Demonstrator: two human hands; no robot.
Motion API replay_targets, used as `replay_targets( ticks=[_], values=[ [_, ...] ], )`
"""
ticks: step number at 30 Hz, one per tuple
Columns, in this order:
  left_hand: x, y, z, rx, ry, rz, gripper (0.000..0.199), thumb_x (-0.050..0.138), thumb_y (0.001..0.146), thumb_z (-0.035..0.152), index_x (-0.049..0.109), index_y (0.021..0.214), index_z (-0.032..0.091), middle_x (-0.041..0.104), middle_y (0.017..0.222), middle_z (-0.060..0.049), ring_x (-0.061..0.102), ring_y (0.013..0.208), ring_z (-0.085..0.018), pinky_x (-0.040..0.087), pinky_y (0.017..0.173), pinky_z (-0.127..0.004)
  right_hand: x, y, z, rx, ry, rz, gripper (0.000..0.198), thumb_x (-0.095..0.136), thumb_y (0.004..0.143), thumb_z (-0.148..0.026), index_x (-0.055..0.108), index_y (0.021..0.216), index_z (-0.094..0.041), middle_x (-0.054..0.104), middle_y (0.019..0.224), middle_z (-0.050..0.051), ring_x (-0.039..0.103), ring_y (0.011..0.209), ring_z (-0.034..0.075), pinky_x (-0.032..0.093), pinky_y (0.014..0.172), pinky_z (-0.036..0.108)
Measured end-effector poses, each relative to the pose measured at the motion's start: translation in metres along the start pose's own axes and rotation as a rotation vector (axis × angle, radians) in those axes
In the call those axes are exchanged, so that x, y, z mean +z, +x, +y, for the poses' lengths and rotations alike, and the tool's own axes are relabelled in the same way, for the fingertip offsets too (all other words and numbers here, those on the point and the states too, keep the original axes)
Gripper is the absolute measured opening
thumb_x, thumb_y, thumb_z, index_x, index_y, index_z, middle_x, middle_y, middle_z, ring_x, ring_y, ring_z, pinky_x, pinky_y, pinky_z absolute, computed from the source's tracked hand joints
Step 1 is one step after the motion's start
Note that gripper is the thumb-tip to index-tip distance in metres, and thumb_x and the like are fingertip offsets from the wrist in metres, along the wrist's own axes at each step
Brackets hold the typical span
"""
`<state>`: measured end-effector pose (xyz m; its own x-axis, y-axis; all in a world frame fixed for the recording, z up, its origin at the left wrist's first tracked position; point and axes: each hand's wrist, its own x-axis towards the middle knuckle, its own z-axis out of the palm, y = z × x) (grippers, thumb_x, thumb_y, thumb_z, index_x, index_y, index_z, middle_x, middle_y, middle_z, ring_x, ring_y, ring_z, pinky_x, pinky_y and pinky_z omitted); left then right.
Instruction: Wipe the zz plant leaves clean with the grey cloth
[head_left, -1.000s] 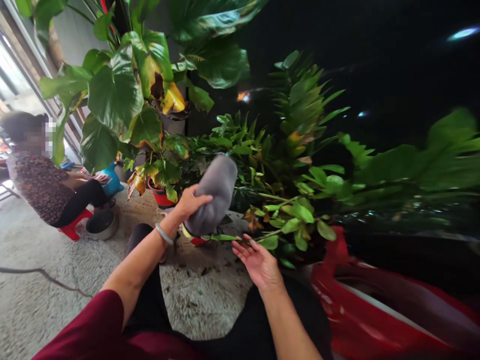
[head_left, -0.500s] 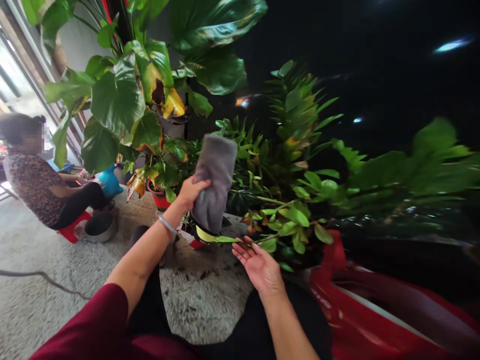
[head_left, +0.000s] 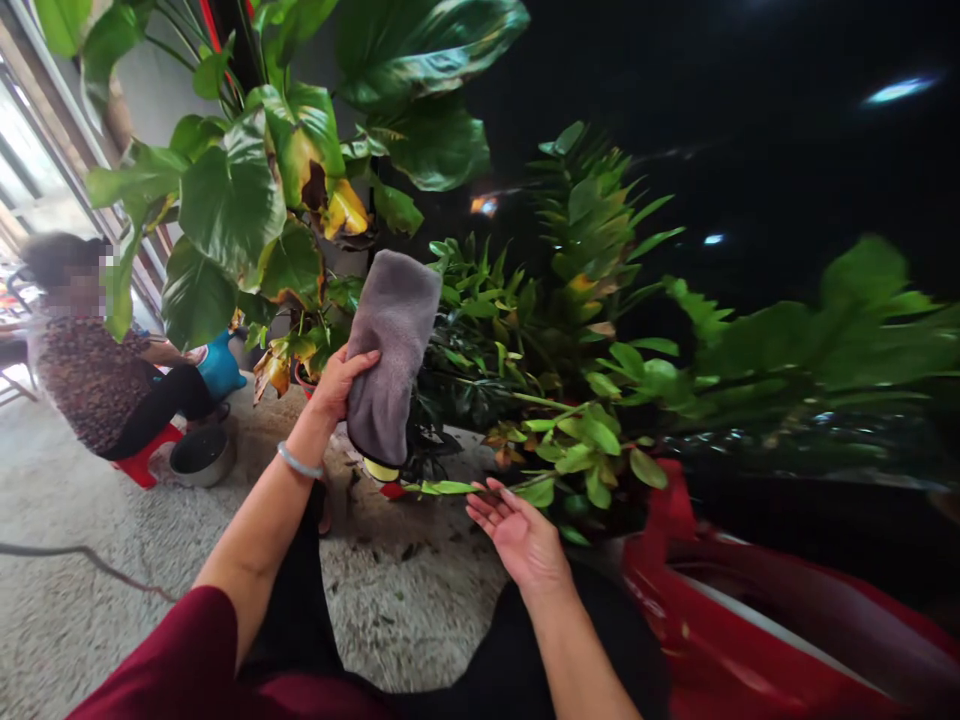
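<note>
My left hand (head_left: pixel 341 385) grips a grey plush cloth (head_left: pixel 394 350), which looks folded or mitt-shaped. It has a dark edge at its lower end, and a bit of yellow-green shows beneath it. To the right, my right hand (head_left: pixel 517 530) is turned palm up, its fingertips loosely closed round a thin leafy branch (head_left: pixel 544 490). A long green leaf (head_left: pixel 446 488) at the branch's end reaches left from those fingertips, just below the cloth. Exactly how the fingers hold the stem is hard to make out.
Large potted plants (head_left: pixel 232 200) rise ahead. A red bag (head_left: pixel 750 620) stands at my right. On the left, a person (head_left: pixel 90 380) sits on a red stool (head_left: pixel 146 460) beside a grey basin (head_left: pixel 201 457) and a blue object (head_left: pixel 220 365). A hose (head_left: pixel 90 560) crosses the concrete floor.
My left hand has moved left with the cloth, away from the long leaf, which now shows more fully. My right hand stays almost where it was. The seated person has shifted slightly right.
</note>
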<state>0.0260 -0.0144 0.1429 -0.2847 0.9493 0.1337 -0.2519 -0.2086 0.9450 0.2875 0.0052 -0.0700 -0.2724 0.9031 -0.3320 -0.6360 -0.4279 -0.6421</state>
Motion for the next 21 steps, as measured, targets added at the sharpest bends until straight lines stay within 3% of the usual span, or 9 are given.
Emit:
replay_targets(
  ticks=[2,4,7,9,11,15,18,21],
  values=[
    [-0.002,-0.001,-0.029,-0.106,0.047,0.057,0.043,0.083,0.056,0.031,0.070,0.093,0.014,0.070,0.074,-0.003,0.064,0.069,-0.019,0.051,0.072,-0.033,0.003,0.000,0.001,-0.020,-0.004,-0.024,0.019,0.069,0.070,-0.024,0.071,0.090,-0.024,0.077,0.086,0.005,0.073,0.073,0.023,0.061,0.067,0.036],
    [-0.009,-0.021,-0.067,-0.255,0.129,0.053,0.036,0.083,0.053,0.029,0.070,0.083,0.015,0.069,0.069,-0.003,0.061,0.062,-0.017,0.051,0.066,-0.032,0.002,0.001,0.002,-0.028,-0.011,-0.036,0.022,0.069,0.070,-0.024,0.071,0.092,-0.024,0.077,0.088,0.005,0.073,0.075,0.023,0.061,0.067,0.037],
    [-0.024,-0.063,-0.099,-0.488,0.169,-0.103,0.033,0.083,0.052,0.027,0.073,0.081,0.016,0.071,0.072,-0.004,0.063,0.063,-0.019,0.051,0.064,-0.032,-0.001,0.001,0.001,-0.011,-0.032,-0.029,0.022,0.069,0.071,-0.025,0.071,0.093,-0.023,0.077,0.090,0.006,0.073,0.073,0.022,0.060,0.066,0.036],
    [-0.033,-0.079,-0.091,-0.534,0.122,-0.194,0.037,0.084,0.052,0.027,0.074,0.087,0.016,0.073,0.077,-0.005,0.065,0.065,-0.019,0.052,0.065,-0.032,-0.002,0.001,0.000,0.009,-0.041,-0.015,0.020,0.068,0.072,-0.025,0.071,0.091,-0.023,0.077,0.089,0.006,0.072,0.071,0.022,0.060,0.064,0.036],
    [-0.039,-0.075,-0.063,-0.433,0.043,-0.185,0.041,0.085,0.053,0.028,0.074,0.091,0.015,0.073,0.080,-0.004,0.065,0.066,-0.018,0.053,0.066,-0.030,-0.001,-0.001,-0.002,0.021,-0.033,0.008,0.018,0.067,0.072,-0.025,0.072,0.089,-0.023,0.077,0.087,0.006,0.072,0.070,0.021,0.060,0.063,0.035],
    [-0.046,-0.032,-0.013,-0.154,-0.139,0.093,0.039,0.082,0.059,0.028,0.070,0.094,0.015,0.073,0.081,-0.003,0.068,0.070,-0.018,0.055,0.072,-0.030,0.005,-0.004,-0.004,0.012,-0.005,0.031,0.018,0.066,0.069,-0.025,0.072,0.086,-0.023,0.077,0.085,0.006,0.072,0.070,0.021,0.059,0.063,0.034],
    [-0.050,-0.019,-0.029,-0.262,-0.170,0.257,0.029,0.077,0.065,0.027,0.068,0.089,0.015,0.072,0.073,-0.004,0.068,0.068,-0.020,0.057,0.072,-0.033,0.009,-0.007,-0.005,0.006,0.001,0.004,0.019,0.067,0.069,-0.026,0.072,0.087,-0.023,0.077,0.087,0.006,0.072,0.073,0.021,0.060,0.065,0.034],
    [-0.055,-0.047,-0.074,-0.491,-0.075,0.293,0.031,0.078,0.060,0.023,0.068,0.087,0.014,0.071,0.067,-0.005,0.067,0.061,-0.021,0.056,0.065,-0.034,0.008,-0.007,-0.005,0.001,-0.018,-0.011,0.020,0.067,0.069,-0.028,0.071,0.088,-0.024,0.077,0.087,0.006,0.072,0.073,0.022,0.059,0.065,0.035]
  ],
)
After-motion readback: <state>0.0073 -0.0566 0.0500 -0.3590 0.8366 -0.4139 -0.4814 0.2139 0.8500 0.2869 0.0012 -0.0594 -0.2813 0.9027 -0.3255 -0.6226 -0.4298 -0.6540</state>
